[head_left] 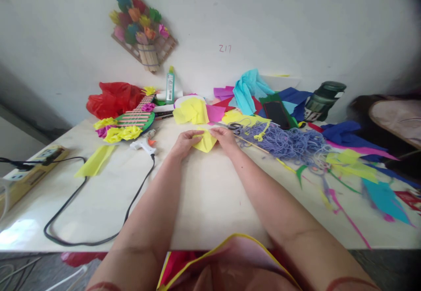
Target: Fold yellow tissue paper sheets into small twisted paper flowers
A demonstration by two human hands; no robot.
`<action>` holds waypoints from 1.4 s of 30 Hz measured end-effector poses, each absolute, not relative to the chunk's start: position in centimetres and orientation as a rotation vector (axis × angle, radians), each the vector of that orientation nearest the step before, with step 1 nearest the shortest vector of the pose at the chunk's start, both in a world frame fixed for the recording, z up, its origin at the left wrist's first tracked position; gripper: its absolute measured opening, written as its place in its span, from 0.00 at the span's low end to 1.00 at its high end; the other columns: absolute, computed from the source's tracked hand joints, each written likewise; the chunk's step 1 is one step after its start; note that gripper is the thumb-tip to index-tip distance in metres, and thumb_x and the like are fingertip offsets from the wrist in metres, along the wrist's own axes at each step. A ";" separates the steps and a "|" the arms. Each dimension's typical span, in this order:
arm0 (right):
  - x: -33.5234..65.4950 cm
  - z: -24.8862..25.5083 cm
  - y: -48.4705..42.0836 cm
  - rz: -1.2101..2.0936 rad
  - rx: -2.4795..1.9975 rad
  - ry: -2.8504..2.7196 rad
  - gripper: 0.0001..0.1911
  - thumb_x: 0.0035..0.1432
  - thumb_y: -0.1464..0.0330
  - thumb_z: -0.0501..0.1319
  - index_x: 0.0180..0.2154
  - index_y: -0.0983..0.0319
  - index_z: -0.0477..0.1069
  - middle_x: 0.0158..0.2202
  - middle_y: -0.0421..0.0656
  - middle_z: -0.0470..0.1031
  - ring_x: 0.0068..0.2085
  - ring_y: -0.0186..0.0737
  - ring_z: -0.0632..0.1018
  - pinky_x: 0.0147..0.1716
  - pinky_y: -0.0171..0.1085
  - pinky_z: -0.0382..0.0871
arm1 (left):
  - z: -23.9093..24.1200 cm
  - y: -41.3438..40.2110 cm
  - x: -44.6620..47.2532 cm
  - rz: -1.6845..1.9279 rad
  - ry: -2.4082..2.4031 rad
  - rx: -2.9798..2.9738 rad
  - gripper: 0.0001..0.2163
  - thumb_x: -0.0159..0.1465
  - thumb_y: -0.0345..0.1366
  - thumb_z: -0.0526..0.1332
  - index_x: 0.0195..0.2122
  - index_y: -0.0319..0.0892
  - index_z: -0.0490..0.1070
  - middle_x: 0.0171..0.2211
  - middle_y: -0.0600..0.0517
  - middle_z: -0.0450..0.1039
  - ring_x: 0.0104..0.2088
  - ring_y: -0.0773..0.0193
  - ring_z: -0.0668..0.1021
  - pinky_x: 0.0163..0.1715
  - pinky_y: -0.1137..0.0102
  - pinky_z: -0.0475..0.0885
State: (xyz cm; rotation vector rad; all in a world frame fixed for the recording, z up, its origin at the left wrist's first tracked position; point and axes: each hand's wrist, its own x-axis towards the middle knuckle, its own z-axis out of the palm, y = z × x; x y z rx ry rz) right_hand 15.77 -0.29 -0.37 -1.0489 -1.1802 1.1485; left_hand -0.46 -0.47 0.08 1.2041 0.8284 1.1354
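Note:
A small piece of yellow crepe paper (205, 143) is held between my two hands above the middle of the table. My left hand (186, 143) pinches its left side, and my right hand (225, 137) pinches its upper right edge. The paper looks creased, with its lower corner pointing toward me. Just beyond it lies more yellow paper (190, 110). Scissors (234, 126) lie beside my right hand, partly hidden. Left of my hands rests a white glue gun (144, 145) with an orange part near its tip.
The glue gun's black cord (75, 242) loops toward a power strip (36, 164) at left. A yellow strip (96, 160) lies nearby. Behind are a decorated craft piece (133, 120) and a glue bottle (170, 86). Purple yarn (286, 141), a phone (276, 115) and a dark bottle (324, 100) occupy the right.

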 end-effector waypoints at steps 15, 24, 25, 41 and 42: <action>16.1 -0.5 -0.5 1.277 -1.015 -1.296 0.16 0.36 0.64 0.66 0.31 0.64 0.75 0.24 0.42 0.74 0.23 0.33 0.72 0.19 0.32 0.65 | -0.1 -0.3 -0.8 1.142 0.830 1.249 0.20 0.43 0.37 0.68 0.38 0.37 0.73 0.30 0.48 0.76 0.28 0.63 0.76 0.32 0.68 0.70; 15.9 -0.8 -0.2 1.202 -1.045 -1.310 0.14 0.35 0.63 0.67 0.27 0.64 0.74 0.23 0.41 0.74 0.23 0.34 0.72 0.20 0.33 0.67 | 0.0 -0.3 -0.8 1.127 0.883 1.271 0.20 0.42 0.37 0.68 0.37 0.37 0.73 0.29 0.48 0.75 0.29 0.64 0.75 0.32 0.69 0.69; 15.9 -0.9 -0.2 1.195 -1.044 -1.315 0.14 0.35 0.63 0.67 0.27 0.64 0.74 0.22 0.41 0.74 0.23 0.34 0.72 0.20 0.33 0.67 | 0.0 -0.3 -0.8 1.125 0.890 1.278 0.20 0.42 0.37 0.68 0.37 0.37 0.73 0.29 0.48 0.75 0.29 0.64 0.75 0.32 0.69 0.69; 15.3 -0.8 -0.2 1.216 -1.021 -1.312 0.14 0.36 0.66 0.66 0.30 0.63 0.75 0.23 0.41 0.74 0.24 0.36 0.74 0.22 0.36 0.70 | 0.3 -0.4 -0.4 1.231 0.824 1.285 0.35 0.41 0.36 0.69 0.53 0.40 0.62 0.35 0.48 0.75 0.32 0.61 0.76 0.35 0.67 0.71; 15.3 -0.8 -0.3 1.212 -1.008 -1.313 0.16 0.36 0.67 0.66 0.33 0.63 0.74 0.25 0.42 0.74 0.24 0.36 0.74 0.23 0.36 0.71 | 0.4 -0.4 -0.4 1.228 0.811 1.283 0.39 0.41 0.36 0.69 0.55 0.40 0.59 0.34 0.48 0.75 0.31 0.61 0.76 0.35 0.67 0.71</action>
